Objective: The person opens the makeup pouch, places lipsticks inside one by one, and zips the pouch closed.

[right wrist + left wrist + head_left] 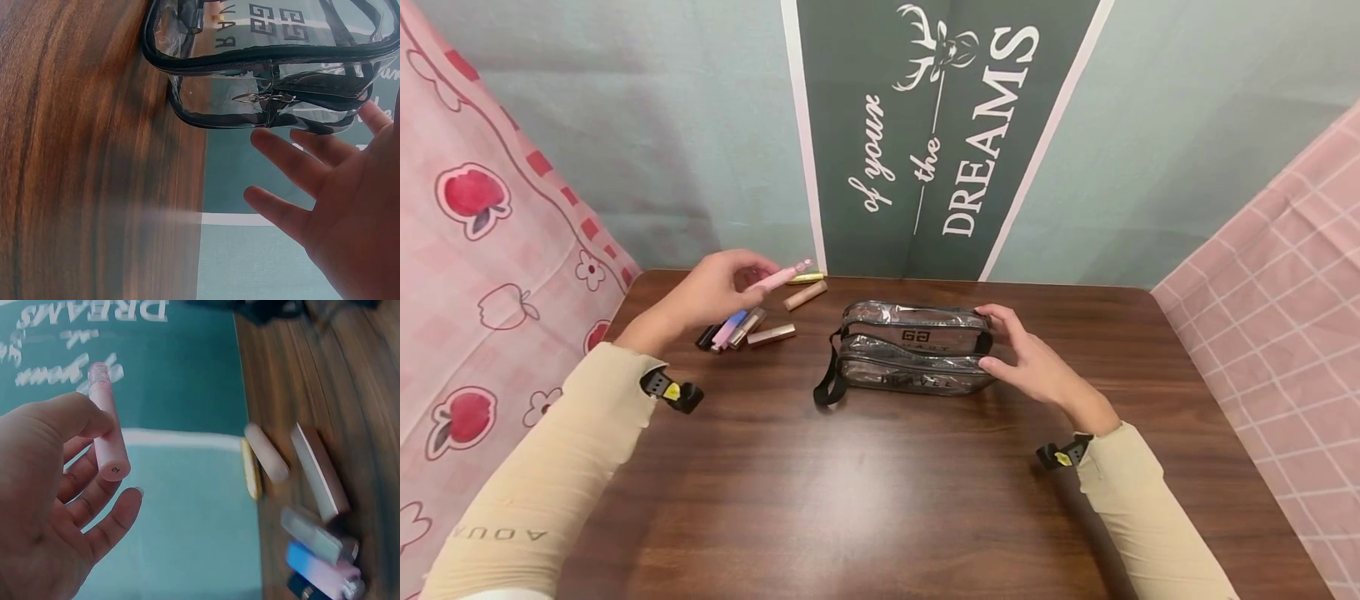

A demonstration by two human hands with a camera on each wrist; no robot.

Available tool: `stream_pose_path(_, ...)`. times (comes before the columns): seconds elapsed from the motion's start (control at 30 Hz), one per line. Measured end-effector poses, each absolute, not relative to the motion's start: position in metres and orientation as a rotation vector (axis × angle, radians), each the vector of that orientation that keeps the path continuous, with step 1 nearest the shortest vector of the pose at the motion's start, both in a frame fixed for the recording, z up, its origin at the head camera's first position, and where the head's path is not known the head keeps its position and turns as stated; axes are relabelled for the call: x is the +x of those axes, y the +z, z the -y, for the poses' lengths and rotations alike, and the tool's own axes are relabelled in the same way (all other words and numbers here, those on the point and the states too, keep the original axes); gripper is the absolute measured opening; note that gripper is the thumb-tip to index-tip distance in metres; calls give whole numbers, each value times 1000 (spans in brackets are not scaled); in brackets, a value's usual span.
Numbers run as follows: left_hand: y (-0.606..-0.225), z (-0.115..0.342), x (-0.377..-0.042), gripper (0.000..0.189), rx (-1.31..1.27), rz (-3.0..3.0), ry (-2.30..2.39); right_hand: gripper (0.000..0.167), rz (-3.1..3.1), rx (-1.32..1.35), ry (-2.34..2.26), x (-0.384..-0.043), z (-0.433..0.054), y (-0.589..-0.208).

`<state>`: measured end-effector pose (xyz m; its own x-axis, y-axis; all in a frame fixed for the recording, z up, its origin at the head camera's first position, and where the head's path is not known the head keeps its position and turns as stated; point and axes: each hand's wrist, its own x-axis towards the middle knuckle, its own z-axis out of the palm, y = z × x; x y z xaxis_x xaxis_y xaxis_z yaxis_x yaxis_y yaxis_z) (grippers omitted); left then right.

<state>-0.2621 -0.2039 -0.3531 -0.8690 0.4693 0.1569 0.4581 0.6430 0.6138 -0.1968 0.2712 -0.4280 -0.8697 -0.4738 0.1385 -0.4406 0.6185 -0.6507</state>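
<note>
My left hand [715, 287] pinches a pink lip gloss tube [110, 440] between thumb and fingers, raised over a loose group of cosmetic tubes. Its capped end points up and away, and the base shows "01". On the right, a clear travel pouch [917, 383] with black trim and lettering lies on the table, its black wrist strap [831, 379] hanging off the left end. My right hand [1033, 362] touches the pouch's right end, thumb on the near side and fingers beyond. In the right wrist view those fingers [290, 159] look straight and spread.
Left of the pouch lie a yellow tube [808, 277], a beige tube [806, 295], a slim rose-gold tube [771, 335] and a cluster with a blue-and-pink tube [728, 329]. Lettered cloth [955, 167] hangs along the table's back edge, with pink curtains at both sides.
</note>
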Motion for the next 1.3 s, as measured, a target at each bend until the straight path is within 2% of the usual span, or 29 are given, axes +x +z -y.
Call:
stream_pose_path(0.7,-330,102,-243,25,1204,-2667,1046,71,-2776,-766,-1115,-198,-270,-427)
stream_pose_path(1.3,-354,47,-230,28,1248,-2718,684,72,-2748,-792,-1167,-199,-270,-428)
